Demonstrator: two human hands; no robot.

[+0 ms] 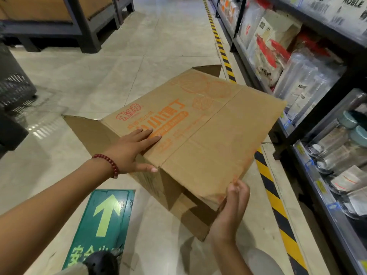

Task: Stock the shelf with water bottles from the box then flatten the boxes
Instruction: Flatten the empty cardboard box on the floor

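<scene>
A brown cardboard box (208, 124) with orange print lies tilted above the tiled floor, its near end open and its flaps spread. My left hand (131, 150) lies flat on the printed top panel, fingers straight, thumb under the near edge. My right hand (232, 207) grips the box's near right corner, fingers curled round the cardboard edge. The inside of the box looks empty from this side. The shelf (309, 124) on the right holds bottles with pale blue caps (337, 133) on a lower level.
A yellow-and-black hazard stripe (272, 187) runs along the shelf's foot. A green floor sticker with an arrow (105, 217) lies below the box. Dark baskets (14, 86) stand at the left, a dark wooden stand (83, 28) at the back left. A shoe tip (101, 262) shows at the bottom.
</scene>
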